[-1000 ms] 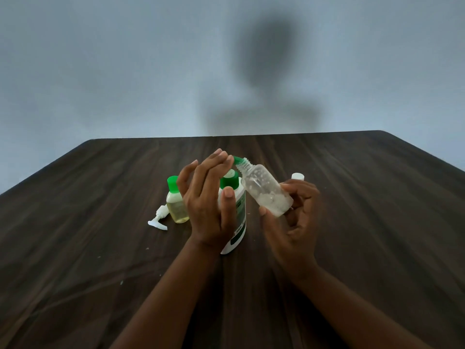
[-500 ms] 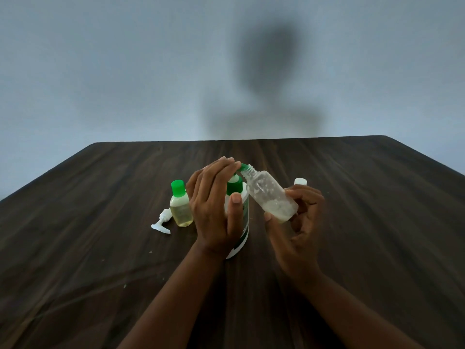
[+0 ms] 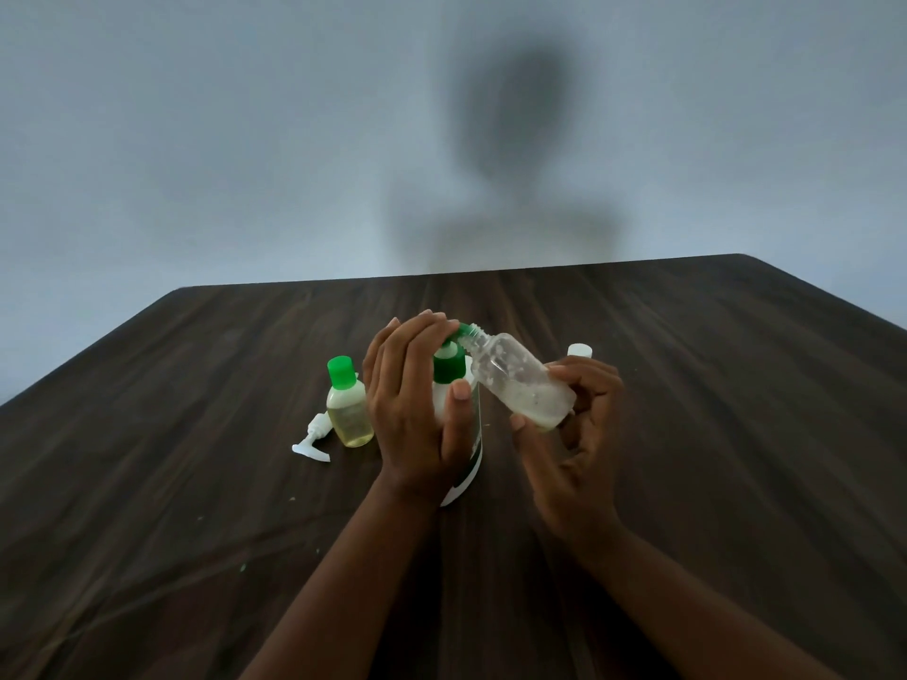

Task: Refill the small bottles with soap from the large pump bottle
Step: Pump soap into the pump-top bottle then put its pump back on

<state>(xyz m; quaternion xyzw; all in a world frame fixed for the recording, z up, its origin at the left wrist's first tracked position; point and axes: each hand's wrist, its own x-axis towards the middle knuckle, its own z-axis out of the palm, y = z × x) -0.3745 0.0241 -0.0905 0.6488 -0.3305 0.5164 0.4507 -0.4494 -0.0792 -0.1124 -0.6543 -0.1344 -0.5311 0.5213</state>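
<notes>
Left grip (image 3: 412, 409): clasps tall white plastic pump bottle (image 3: 473, 449)
Right grip (image 3: 579, 449): holds small clear plastic bottle (image 3: 520, 380) — tilted
Risk: mouth beside left grip slips mid-pump — spill

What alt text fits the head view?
Left hand grips a large white pump bottle while right hand tilts a small clear plastic bottle, neck at the green nozzle. A green-capped bottle stands on the dark wooden table.

Dim cool light; blurred shadow (image 3: 510, 139) on wall (image 3: 196, 139) ahead; table (image 3: 736, 434) edges bowed by wide lens; soft focus.
</notes>
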